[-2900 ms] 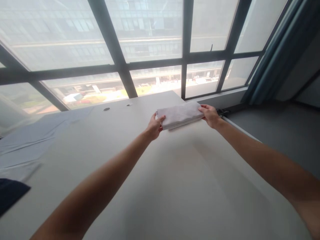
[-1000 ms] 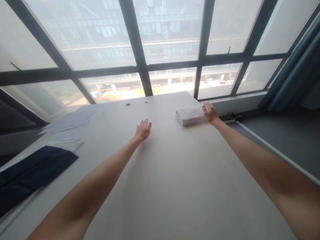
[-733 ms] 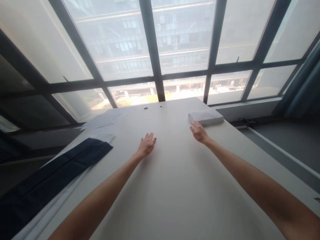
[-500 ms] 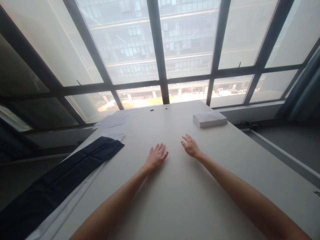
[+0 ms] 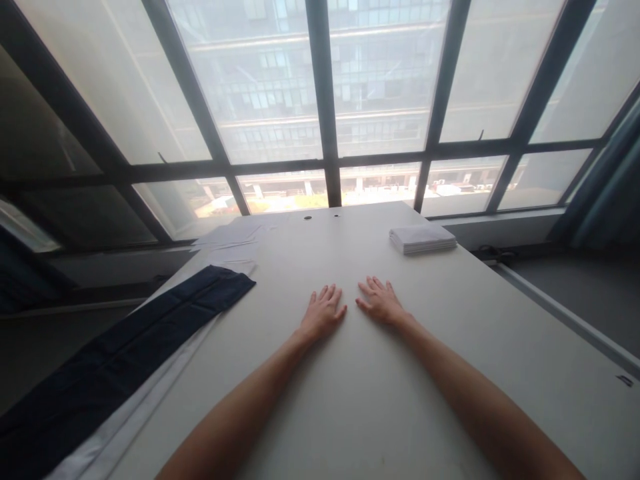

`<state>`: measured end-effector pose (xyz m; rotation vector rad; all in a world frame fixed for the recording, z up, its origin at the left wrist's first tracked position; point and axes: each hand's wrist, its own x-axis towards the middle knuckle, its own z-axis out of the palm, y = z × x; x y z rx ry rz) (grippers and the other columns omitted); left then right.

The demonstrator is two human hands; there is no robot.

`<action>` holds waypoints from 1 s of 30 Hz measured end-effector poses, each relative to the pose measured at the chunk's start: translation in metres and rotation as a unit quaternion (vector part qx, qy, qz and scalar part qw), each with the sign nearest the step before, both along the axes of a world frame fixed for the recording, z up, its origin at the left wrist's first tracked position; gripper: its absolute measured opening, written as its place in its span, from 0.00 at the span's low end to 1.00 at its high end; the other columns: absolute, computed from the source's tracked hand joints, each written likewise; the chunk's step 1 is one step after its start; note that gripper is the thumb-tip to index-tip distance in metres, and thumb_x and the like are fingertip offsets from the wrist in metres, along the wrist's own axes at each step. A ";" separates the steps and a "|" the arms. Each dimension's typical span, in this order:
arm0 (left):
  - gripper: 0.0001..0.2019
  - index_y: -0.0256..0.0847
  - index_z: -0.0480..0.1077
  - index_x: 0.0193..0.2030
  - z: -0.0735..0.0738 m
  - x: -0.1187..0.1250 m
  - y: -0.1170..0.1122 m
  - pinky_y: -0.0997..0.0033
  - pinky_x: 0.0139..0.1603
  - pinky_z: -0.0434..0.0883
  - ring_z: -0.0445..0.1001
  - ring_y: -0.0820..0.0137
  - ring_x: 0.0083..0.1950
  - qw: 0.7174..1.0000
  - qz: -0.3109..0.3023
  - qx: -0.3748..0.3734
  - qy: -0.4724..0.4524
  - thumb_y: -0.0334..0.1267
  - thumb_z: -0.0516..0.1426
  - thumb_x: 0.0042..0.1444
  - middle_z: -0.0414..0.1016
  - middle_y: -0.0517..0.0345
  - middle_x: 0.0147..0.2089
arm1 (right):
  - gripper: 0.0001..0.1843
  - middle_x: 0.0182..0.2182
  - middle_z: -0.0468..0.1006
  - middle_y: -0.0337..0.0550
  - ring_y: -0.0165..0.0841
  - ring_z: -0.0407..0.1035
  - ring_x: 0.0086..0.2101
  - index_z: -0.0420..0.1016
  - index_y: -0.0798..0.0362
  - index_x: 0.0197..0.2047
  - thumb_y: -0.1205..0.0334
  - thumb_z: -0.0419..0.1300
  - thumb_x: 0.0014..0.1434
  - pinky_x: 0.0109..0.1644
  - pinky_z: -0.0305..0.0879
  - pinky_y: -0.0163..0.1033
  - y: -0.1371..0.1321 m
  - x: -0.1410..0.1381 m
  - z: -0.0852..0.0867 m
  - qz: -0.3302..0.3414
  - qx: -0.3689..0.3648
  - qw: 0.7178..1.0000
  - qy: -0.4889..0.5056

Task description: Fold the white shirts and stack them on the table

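Both hands lie palm down on the white table [image 5: 360, 387], near its middle, a small gap between them. My left hand [image 5: 323, 312] has its fingers apart and holds nothing. Beside it, my right hand [image 5: 381, 301] rests flat with its fingers spread, also holding nothing. To the left lies a long dark navy cloth [image 5: 150, 327], which looks like a folded garment, on top of some white material [image 5: 150, 393]. A neat stack of folded white cloth [image 5: 423, 239] sits beyond my right hand.
Loose white paper sheets [image 5: 230, 233] overlap at the table's far left edge. A round dark hole [image 5: 308, 218] shows in the far tabletop. Large dark-framed windows [image 5: 333, 160] stand behind the table. At right are a curtain [image 5: 595, 180] and a pale rail [image 5: 565, 313] beside the table.
My right hand has come down flat onto the table with its fingers spread. My left hand has shifted slightly to the right. The view has moved a little.
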<state>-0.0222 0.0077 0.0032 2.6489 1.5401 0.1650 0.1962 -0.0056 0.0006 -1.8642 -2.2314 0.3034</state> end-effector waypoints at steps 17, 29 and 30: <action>0.32 0.41 0.54 0.74 -0.001 -0.001 -0.002 0.43 0.74 0.46 0.46 0.53 0.77 1.000 -0.007 -0.001 0.003 0.54 0.42 0.69 0.48 0.46 0.77 | 0.33 0.73 0.51 0.53 0.45 0.42 0.71 0.60 0.50 0.71 0.43 0.50 0.68 0.72 0.34 0.60 0.003 0.006 -0.010 0.001 0.023 1.000 0.010; 0.32 0.42 0.54 0.73 -0.004 -0.002 -0.001 0.44 0.74 0.46 0.46 0.54 0.77 1.000 -0.005 0.005 0.000 0.55 0.42 0.68 0.49 0.47 0.77 | 0.32 0.72 0.53 0.51 0.45 0.44 0.71 0.62 0.49 0.70 0.44 0.50 0.68 0.71 0.38 0.59 0.004 0.008 -0.013 0.003 0.031 0.999 0.005; 0.32 0.42 0.54 0.73 -0.004 -0.002 -0.001 0.44 0.74 0.46 0.46 0.54 0.77 1.000 -0.005 0.003 0.001 0.55 0.42 0.68 0.48 0.47 0.77 | 0.32 0.72 0.53 0.51 0.44 0.44 0.71 0.62 0.50 0.70 0.45 0.50 0.68 0.71 0.38 0.59 0.004 0.008 -0.013 0.003 0.032 0.999 0.005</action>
